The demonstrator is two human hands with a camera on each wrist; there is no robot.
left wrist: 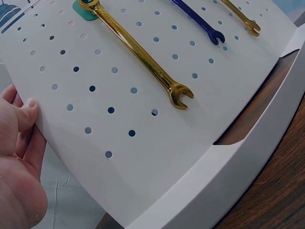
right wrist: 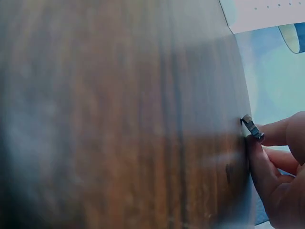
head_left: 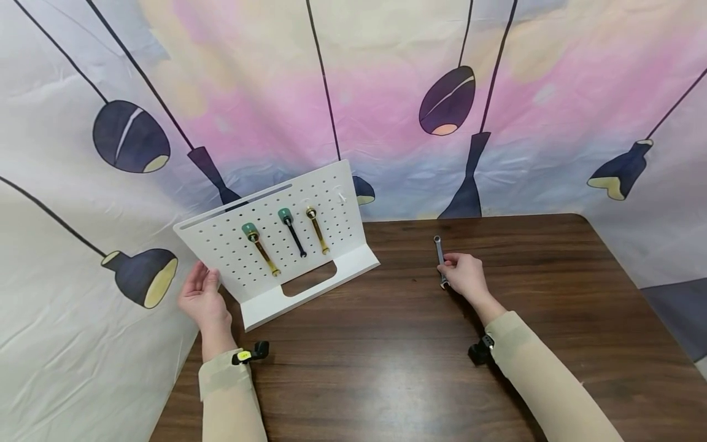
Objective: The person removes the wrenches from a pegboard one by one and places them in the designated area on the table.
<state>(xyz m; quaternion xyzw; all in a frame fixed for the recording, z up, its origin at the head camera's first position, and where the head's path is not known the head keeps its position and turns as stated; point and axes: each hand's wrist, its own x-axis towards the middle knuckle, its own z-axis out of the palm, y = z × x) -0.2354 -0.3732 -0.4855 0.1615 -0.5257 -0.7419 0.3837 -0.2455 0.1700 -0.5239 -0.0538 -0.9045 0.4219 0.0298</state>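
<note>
My left hand (head_left: 203,301) holds the left edge of a white pegboard stand (head_left: 345,224), thumb on its front face and fingers behind in the left wrist view. From the board hang a gold combination wrench (left wrist: 138,50) at the left, a dark blue wrench (left wrist: 200,21) in the middle and a smaller gold wrench (head_left: 318,232) at the right. Green pieces (head_left: 285,214) show at the tops of the left and middle ones. Away to the right, my right hand (head_left: 466,277) pinches a silver combination wrench (head_left: 439,247) between thumb and fingers, its ring end pointing away from me.
The brown wooden table (head_left: 353,356) carries the stand at its back left. Behind it hangs a cloth (head_left: 386,123) printed with lamps. A small clear hook (head_left: 340,197) sits near the board's upper right. Each wrist wears a small black camera (head_left: 479,351).
</note>
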